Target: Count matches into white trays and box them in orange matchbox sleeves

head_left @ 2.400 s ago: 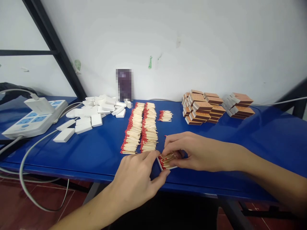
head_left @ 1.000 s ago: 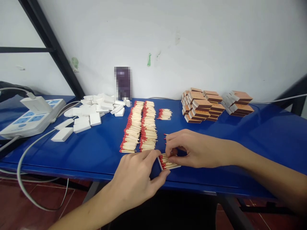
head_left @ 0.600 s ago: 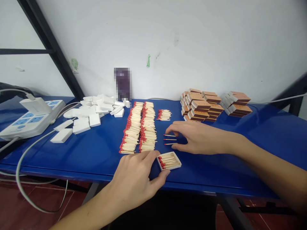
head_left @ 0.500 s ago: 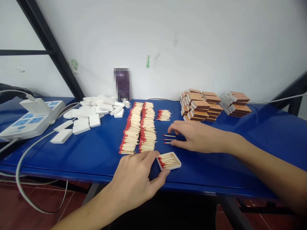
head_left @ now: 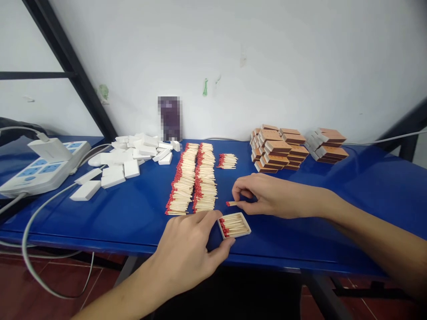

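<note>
Between the thumb and fingers of my left hand (head_left: 196, 244) is a small white matchbox tray (head_left: 246, 231), resting on the blue table near its front edge. Red-headed matches (head_left: 235, 225) lie side by side in it, heads to the left. Just behind the tray, my right hand (head_left: 263, 193) pinches a few matches (head_left: 232, 203) by their sticks, with the red heads poking out to the left. Two long rows of matches (head_left: 204, 178) lie behind my left hand, and a smaller bunch of matches (head_left: 228, 161) sits to their right.
Stacked brown matchboxes (head_left: 278, 146) stand at the back right, beside another stack (head_left: 330, 144). White trays (head_left: 131, 168) are heaped at the back left. A power strip (head_left: 43, 166) with cables lies at the far left. A blurred purple object (head_left: 171, 118) leans on the wall.
My right hand has closed on the matches that lay spread apart on the table, drawing them together and slightly toward the tray. My left hand has stayed at the tray.
</note>
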Tool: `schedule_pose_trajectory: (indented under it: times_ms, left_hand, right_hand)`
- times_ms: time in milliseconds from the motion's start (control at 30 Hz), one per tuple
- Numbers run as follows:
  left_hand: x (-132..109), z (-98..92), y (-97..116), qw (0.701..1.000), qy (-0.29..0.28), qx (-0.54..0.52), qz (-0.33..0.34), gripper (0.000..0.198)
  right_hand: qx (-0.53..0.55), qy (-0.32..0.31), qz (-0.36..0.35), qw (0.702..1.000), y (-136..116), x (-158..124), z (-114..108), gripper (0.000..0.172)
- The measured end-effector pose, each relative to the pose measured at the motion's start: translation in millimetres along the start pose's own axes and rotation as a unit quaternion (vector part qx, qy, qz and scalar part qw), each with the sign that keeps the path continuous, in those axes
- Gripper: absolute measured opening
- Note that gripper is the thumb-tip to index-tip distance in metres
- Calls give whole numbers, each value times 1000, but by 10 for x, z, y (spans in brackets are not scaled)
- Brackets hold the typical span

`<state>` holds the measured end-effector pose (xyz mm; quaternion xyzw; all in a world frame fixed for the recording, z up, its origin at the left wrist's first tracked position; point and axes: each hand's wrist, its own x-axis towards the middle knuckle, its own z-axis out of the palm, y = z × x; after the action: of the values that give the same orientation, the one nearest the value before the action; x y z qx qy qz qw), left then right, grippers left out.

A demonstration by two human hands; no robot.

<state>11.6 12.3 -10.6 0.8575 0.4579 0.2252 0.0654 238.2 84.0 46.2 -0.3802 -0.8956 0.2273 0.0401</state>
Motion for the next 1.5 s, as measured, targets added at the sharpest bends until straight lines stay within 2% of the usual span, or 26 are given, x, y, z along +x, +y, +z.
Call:
schedule_pose_trajectory:
  times_ms: [200, 433, 600, 667, 733, 800, 867, 933, 1033, 1133, 1500]
  left_hand:
    - [3, -5, 0, 1000, -2, -5, 1, 25]
    - [16, -5, -7, 1000, -3, -11, 4, 24]
    - [20, -14, -3, 1000, -8, -14, -5, 24]
    - [20, -22, -2, 1000, -11, -13, -1, 26]
    - [19, -31, 0, 1000, -9, -15, 8, 28]
    - [18, -37, 1, 1000, -7, -17, 11, 29]
    - [16, -38, 1, 1000, -7, -18, 9, 29]
    - [12, -34, 0, 1000, -5, -16, 8, 30]
    - [8, -25, -4, 1000, 1, -16, 10, 30]
    - [11, -19, -9, 1000, 3, -14, 6, 28]
    - [24, -29, 1, 1000, -2, -8, 7, 27]
  right_hand:
    - [37, -23, -28, 999, -205, -63, 50, 16]
    - [21, -13, -49, 998, -182, -45, 67, 13]
    - [84, -43, -63, 994, -214, -9, 92, 6]
    - [80, 6, -70, 994, -152, 51, 143, 10]
    - [35, 115, -57, 991, -10, 142, 192, 16]
    - [-37, 218, -20, 975, 187, 245, 217, 15]
    - [-81, 252, 17, 964, 384, 337, 207, 17]
    - [-113, 261, 31, 958, 527, 405, 175, 23]
    - [-138, 239, 34, 961, 610, 464, 133, 27]
    - [-143, 221, 37, 964, 603, 490, 130, 26]
    - [-108, 230, 72, 964, 575, 487, 122, 24]
